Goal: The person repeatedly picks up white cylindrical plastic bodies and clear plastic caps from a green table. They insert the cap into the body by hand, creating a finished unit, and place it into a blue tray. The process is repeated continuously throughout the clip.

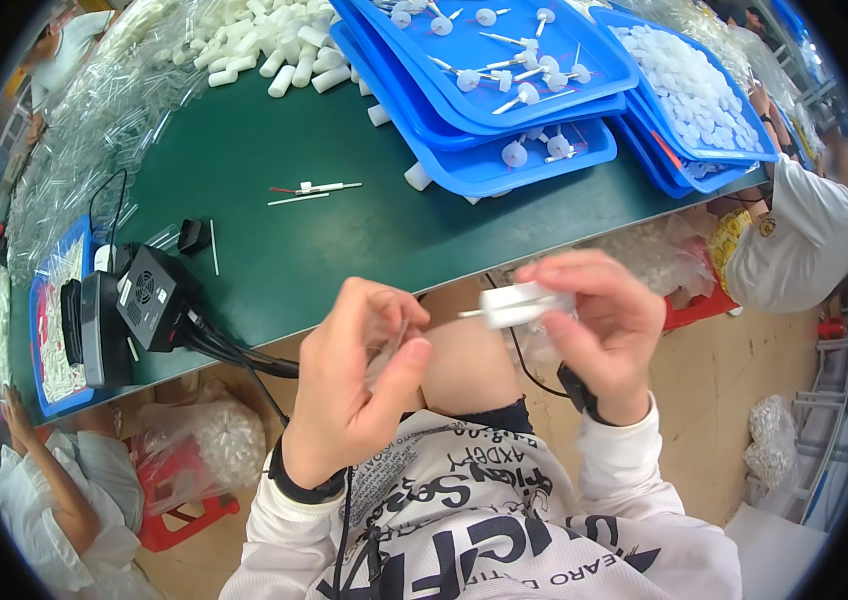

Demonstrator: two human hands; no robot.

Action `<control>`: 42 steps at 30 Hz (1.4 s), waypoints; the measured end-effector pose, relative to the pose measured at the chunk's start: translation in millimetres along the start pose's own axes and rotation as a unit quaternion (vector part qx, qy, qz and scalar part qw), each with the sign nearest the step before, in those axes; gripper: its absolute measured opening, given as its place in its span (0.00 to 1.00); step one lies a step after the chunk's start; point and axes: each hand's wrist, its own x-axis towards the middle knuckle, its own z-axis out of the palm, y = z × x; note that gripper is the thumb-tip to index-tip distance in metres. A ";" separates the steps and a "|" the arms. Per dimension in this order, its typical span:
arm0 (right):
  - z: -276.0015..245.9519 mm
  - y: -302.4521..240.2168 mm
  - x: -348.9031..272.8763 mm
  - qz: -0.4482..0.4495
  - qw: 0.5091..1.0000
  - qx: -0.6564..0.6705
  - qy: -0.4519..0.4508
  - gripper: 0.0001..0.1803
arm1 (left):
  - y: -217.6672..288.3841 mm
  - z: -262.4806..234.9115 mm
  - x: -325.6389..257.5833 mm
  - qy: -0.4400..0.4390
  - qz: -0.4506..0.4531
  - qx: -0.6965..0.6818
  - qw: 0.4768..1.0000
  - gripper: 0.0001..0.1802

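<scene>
My right hand (599,335) pinches a small white plastic cap piece (519,303) with a thin pin sticking out to the left. My left hand (359,380) is closed around a thin clear tube (389,350), held upright between thumb and fingers. The two hands are a short gap apart, in front of my chest and below the edge of the green table (274,240). On the table lie loose thin white sticks (314,190).
Stacked blue trays (504,70) with white pin parts and white caps (694,90) sit at the far right. A heap of white cylinders (264,45) lies at the back. A black device with cables (144,300) sits at left. Other people work at both sides.
</scene>
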 end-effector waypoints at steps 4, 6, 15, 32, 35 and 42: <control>2.5 -6.1 9.1 -0.008 0.997 0.043 -0.061 0.15 | 9.4 4.7 3.6 -0.046 -0.009 0.166 0.985 0.12; 8.0 -7.2 10.5 0.018 0.996 0.061 -0.060 0.14 | 9.9 8.7 3.8 -0.039 0.016 0.158 0.986 0.14; 0.1 -11.8 17.9 -0.009 0.993 -0.043 -0.108 0.09 | 15.6 11.6 2.8 -0.038 -0.003 0.140 0.989 0.15; -2.7 -11.5 21.0 0.008 0.975 -0.124 -0.183 0.09 | 7.5 11.5 1.4 -0.060 0.027 0.180 0.981 0.17; -2.9 -14.3 23.7 0.051 0.961 -0.169 -0.215 0.09 | 4.7 14.4 -0.6 -0.058 0.026 0.219 0.974 0.16; -5.8 -13.0 10.5 0.129 0.990 -0.015 -0.063 0.14 | 8.6 14.5 -0.4 0.021 0.017 0.218 0.976 0.17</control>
